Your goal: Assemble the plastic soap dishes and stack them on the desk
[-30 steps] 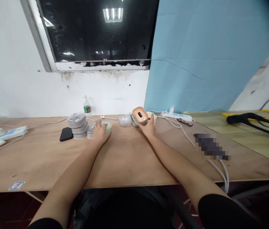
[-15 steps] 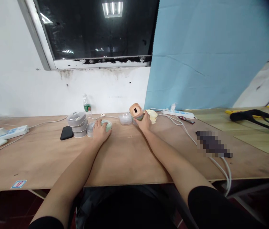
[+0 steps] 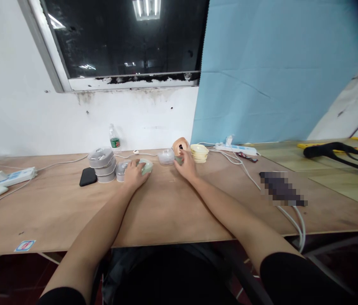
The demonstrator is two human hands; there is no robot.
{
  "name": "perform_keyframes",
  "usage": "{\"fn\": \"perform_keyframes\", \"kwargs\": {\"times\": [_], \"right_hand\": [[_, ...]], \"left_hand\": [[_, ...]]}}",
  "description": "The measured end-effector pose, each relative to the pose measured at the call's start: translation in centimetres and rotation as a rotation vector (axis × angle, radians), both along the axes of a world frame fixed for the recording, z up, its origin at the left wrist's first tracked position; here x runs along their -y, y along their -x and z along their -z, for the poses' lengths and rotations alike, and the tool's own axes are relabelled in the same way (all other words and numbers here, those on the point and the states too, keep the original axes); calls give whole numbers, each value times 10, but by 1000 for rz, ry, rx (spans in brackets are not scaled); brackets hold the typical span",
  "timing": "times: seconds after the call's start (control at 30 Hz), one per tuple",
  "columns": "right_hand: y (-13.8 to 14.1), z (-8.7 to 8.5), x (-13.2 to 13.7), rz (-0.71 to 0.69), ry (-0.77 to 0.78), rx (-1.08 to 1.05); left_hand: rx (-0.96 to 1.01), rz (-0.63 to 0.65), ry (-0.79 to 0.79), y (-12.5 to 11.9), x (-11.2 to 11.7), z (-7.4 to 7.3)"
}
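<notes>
My left hand (image 3: pixel 135 173) is closed around a pale green bowl-like piece (image 3: pixel 147 164) on the table. Left of it, close to the fingers, stands a low grey round container (image 3: pixel 121 171). My right hand (image 3: pixel 186 166) is closed on a small grey-green piece (image 3: pixel 178 160), mostly hidden by the fingers. Directly behind that hand is an orange rounded piece (image 3: pixel 179 145) with a dark slot. A clear plastic tub (image 3: pixel 165 156) sits just left of the right hand. To its right is a stack of pale yellow scalloped cups (image 3: pixel 199 153).
Grey round containers (image 3: pixel 101 158) are stacked at left beside a black phone (image 3: pixel 88 176). A bottle (image 3: pixel 114 137) stands by the wall. Power strips (image 3: pixel 7 180) with cables lie at both sides. A blurred dark object (image 3: pixel 282 188) lies at right, near white cables (image 3: pixel 295 224).
The orange piece, raised in my right hand before, is now lower and behind the hand. My right hand has shifted slightly left and down, fingers on the grey-green piece. My left hand stays put.
</notes>
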State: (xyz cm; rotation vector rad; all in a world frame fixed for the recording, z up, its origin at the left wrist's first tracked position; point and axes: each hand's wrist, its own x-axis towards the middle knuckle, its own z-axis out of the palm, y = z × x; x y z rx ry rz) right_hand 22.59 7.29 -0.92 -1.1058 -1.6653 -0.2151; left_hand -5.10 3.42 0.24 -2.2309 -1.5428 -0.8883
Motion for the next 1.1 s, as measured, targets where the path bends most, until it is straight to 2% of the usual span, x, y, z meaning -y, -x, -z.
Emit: {"fn": "perform_keyframes", "kwargs": {"times": [0.07, 0.13, 0.27, 0.47, 0.67, 0.77, 0.9, 1.1], "right_hand": [[6, 2, -4, -25, -8, 58], [6, 5, -9, 10, -4, 67], [-12, 7, -16, 103, 35, -1], [-43, 4, -18, 196, 93, -125], [-40, 8, -20, 314, 82, -246], [-36, 11, -22, 302, 153, -312], [-33, 13, -28, 214, 234, -355], [-30, 15, -29, 103, 187, -282]], "left_hand": [[7, 62, 25, -3, 2, -1], [14, 130, 63, -7, 4, -1], [24, 224, 114, -13, 6, 0], [61, 235, 135, -13, 1, 5], [80, 248, 134, -12, 1, 6], [82, 257, 137, -12, 1, 5], [81, 263, 139, -12, 1, 5], [80, 276, 142, -13, 0, 6]]}}
